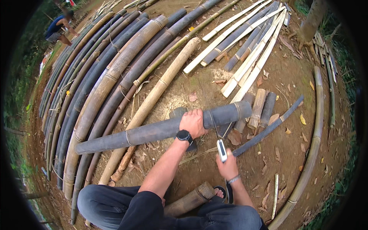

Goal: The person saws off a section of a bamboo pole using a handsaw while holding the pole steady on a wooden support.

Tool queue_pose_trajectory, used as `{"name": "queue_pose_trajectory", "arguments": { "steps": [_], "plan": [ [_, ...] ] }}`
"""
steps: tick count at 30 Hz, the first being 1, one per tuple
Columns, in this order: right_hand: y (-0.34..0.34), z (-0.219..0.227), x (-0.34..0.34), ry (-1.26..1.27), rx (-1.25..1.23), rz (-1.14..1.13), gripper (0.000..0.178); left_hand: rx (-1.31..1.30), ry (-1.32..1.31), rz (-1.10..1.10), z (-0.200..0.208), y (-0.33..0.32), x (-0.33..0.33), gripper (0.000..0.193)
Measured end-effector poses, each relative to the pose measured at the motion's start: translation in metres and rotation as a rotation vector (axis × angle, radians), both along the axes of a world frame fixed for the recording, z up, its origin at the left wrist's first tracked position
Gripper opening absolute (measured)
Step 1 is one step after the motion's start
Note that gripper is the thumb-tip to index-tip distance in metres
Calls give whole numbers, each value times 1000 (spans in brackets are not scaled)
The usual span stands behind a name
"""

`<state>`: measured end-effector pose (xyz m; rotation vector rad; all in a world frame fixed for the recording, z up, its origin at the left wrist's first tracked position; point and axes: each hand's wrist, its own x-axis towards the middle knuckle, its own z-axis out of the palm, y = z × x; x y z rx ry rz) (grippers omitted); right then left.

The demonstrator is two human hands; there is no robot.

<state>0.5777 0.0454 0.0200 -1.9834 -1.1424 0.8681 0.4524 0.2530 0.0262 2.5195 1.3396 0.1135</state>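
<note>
A dark grey bamboo pole (153,132) lies across in front of me, its right end resting among short cut pieces. My left hand (193,122), with a black watch at the wrist, is wrapped over the top of the pole and grips it. Just right of it, a handsaw (221,150) with a white and dark handle is in my right hand (227,167). The thin saw blade stands against the pole near its right end; how deep it sits in the bamboo I cannot tell. Under the pole, part of a dark support piece (178,112) shows.
Long bamboo poles (115,73) fill the left. Pale split strips (255,63) fan out at the upper right. Short bamboo sections (257,109) and a dark curved strip (268,128) lie at right. A thick bamboo piece (190,199) lies between my legs. Another person (60,27) bends at far left.
</note>
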Motion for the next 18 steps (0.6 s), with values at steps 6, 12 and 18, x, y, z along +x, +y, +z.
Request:
{"name": "queue_pose_trajectory", "arguments": {
  "steps": [6,12,18],
  "plan": [
    [50,10,4,113,-127,-29,28,-8,9,6,-3,0,0,68],
    [-3,-15,7,26,26,-17,23,-17,7,-10,2,6,10,67],
    [13,0,4,6,-72,4,20,-109,52,27,4,6,7,70]
  ]
}}
